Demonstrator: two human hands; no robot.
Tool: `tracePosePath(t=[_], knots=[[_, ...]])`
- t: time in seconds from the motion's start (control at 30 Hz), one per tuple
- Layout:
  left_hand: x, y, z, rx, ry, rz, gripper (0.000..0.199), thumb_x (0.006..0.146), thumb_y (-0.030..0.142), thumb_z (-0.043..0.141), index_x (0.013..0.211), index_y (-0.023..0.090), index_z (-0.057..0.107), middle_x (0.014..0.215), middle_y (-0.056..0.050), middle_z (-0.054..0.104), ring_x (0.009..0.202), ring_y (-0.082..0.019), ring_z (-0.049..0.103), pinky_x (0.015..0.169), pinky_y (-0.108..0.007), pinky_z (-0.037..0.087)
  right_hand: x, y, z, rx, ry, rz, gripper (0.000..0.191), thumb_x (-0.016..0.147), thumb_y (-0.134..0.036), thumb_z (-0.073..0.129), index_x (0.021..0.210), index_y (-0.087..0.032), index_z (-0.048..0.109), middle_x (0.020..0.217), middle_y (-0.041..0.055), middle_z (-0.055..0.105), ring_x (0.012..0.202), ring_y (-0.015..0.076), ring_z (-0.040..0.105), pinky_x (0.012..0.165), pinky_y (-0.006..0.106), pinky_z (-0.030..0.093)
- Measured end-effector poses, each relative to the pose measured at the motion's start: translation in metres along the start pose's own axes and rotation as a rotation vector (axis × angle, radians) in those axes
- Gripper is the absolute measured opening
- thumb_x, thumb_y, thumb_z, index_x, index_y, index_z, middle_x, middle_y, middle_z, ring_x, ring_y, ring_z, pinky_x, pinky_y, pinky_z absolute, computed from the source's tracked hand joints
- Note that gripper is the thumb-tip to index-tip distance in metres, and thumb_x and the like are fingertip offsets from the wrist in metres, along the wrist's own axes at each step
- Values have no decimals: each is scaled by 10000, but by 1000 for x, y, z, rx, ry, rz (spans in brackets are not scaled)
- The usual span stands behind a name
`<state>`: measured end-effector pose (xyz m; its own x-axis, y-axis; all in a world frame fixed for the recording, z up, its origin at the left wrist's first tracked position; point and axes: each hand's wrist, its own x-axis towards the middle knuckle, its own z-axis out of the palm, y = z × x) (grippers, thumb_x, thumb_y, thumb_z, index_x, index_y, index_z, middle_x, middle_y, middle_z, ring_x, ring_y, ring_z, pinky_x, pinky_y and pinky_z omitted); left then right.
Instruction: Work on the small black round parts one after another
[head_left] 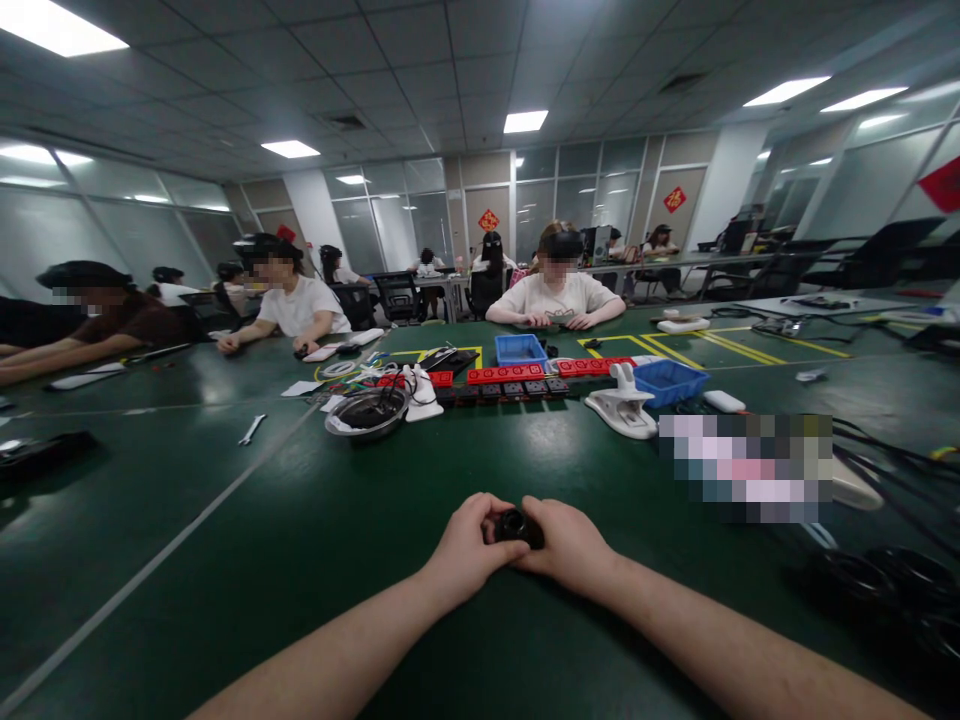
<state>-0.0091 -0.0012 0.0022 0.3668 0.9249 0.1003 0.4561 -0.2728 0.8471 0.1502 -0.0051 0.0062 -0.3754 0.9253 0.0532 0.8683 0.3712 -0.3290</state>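
Both of my hands meet over the green tabletop around a small black round part (pixel 514 524), which shows a ring-shaped opening on top. My left hand (pixel 472 540) closes on it from the left, its thumb reaching across the near side. From the right, my right hand (pixel 566 540) wraps the same part with its fingers curled. Most of the part's sides and underside are hidden by the fingers, so I cannot tell its exact kind. Several larger black ring-shaped parts (pixel 862 575) lie at the lower right, apart from my hands.
Beyond my hands stand a steel bowl (pixel 352 428), red power strips (pixel 506 373), a blue tray (pixel 520 349), another blue basket (pixel 679 378) and a white clamp base (pixel 626 415). A wrench (pixel 253 430) lies to the left. Co-workers sit around the table (pixel 360 510).
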Motion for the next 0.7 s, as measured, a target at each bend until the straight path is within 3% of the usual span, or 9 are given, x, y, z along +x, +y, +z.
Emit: tracePosePath(t=[0.13, 0.27, 0.47, 0.57, 0.7], knots=[[0, 1, 3, 22, 56, -15, 294, 593, 258, 648, 842, 155, 528, 739, 18, 443, 581, -93, 399, 525, -201, 337, -3, -11, 0, -131, 40, 31, 318, 671, -454, 524, 810, -169, 515, 746, 62, 569, 680, 193, 526, 561, 257, 341], [-2, 4, -2, -4, -30, 13, 288, 608, 224, 630, 874, 161, 539, 788, 9, 451, 591, -89, 401, 536, -199, 344, -7, -6, -6, -60, 38, -45, 431, 649, -555, 506, 837, -168, 527, 756, 62, 570, 689, 194, 517, 566, 257, 345], [-4, 8, -11, -1, -128, 67, 322, 613, 230, 626, 924, 180, 558, 838, -2, 464, 668, -112, 428, 577, -212, 343, -4, 12, -15, 205, -106, -242, 275, 677, -380, 565, 877, -192, 542, 726, -9, 552, 621, 118, 484, 525, 196, 314], [-3, 6, -12, -7, -144, 69, 319, 625, 231, 621, 935, 191, 559, 831, 1, 465, 657, -107, 424, 577, -209, 341, 0, 17, -16, 270, -169, -268, 171, 677, -313, 575, 770, -170, 558, 659, -30, 521, 579, 94, 460, 506, 182, 297], [-1, 3, -10, -17, -149, 68, 319, 621, 225, 631, 931, 194, 563, 810, 7, 462, 637, -99, 416, 565, -202, 335, 2, 18, -15, 322, -183, -256, 154, 666, -272, 587, 781, -173, 563, 663, -35, 517, 580, 90, 450, 508, 178, 295]])
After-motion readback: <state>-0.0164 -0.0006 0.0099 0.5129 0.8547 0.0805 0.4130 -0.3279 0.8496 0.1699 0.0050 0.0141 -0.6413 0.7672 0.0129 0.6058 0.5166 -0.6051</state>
